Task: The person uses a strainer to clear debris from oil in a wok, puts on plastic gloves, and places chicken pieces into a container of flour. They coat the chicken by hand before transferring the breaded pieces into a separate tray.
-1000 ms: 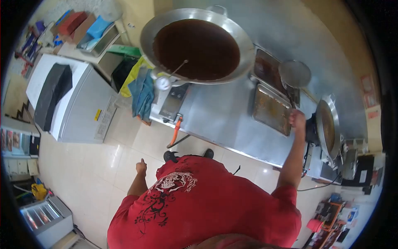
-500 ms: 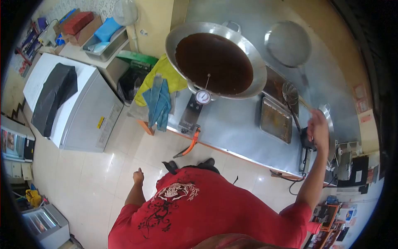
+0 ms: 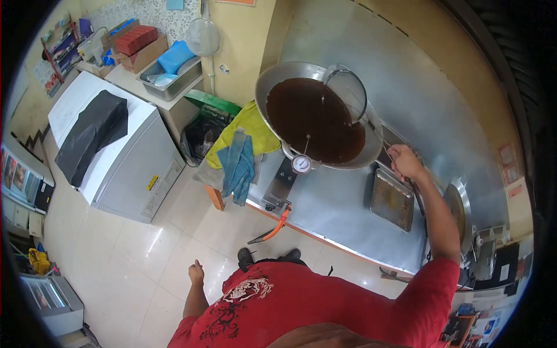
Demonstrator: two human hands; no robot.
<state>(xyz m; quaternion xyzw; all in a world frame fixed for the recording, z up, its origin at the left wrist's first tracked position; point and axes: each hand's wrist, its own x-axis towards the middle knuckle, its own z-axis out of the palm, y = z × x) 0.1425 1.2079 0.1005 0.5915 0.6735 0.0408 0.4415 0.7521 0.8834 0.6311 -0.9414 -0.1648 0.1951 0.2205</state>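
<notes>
My right hand [image 3: 404,162] is closed around the long handle of a round mesh strainer [image 3: 347,91]. The strainer's hoop stands tilted over the far right rim of a large metal wok [image 3: 268,74], its lower edge at the dark brown liquid [image 3: 313,119] inside. A dial thermometer [image 3: 301,164] sits at the wok's near rim with its probe over the liquid. My left hand [image 3: 196,271] hangs low over the tiled floor, fingers curled with nothing in them.
Below my right hand a stained metal tray [image 3: 392,200] lies on the steel counter [image 3: 342,200]. A burner with an orange hose [image 3: 275,227] projects from the counter. Blue cloth [image 3: 238,165] and yellow cloth [image 3: 246,130] drape at its left end. A white chest freezer [image 3: 136,168] stands left.
My right hand has moved left from the counter's right side and now grips the strainer handle. The strainer, earlier leaning behind the counter, is now over the wok. The view has shifted.
</notes>
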